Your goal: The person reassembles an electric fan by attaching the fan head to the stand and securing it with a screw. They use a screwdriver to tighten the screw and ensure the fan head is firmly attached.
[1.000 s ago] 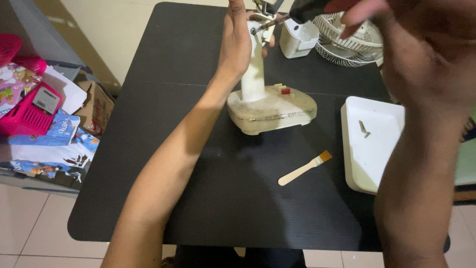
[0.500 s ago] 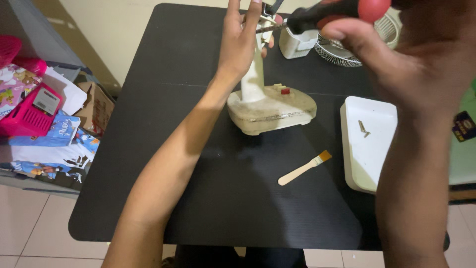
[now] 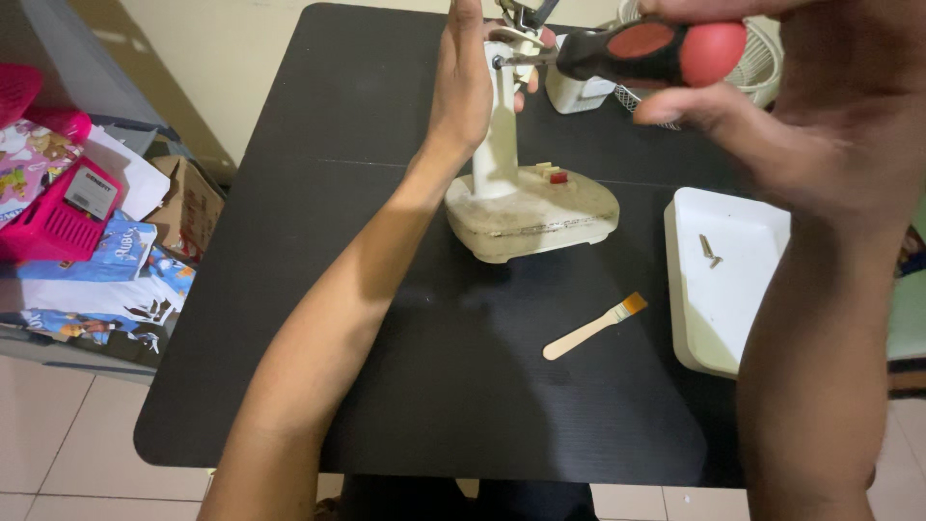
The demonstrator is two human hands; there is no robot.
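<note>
A cream fan stand with an upright neck and a red switch stands on the black table. My left hand grips the top of the neck from the left. My right hand holds a screwdriver with a black and red handle. Its metal tip rests against the top of the neck, near a screw there.
A white tray at the right holds two small screws. A small wooden brush lies in front of the stand. A white fan part and a wire fan guard sit behind. Pink baskets and printed packets crowd the left.
My right hand has turned the screwdriver, so its red handle end now points right and shows more fully. My left hand stays on the neck.
</note>
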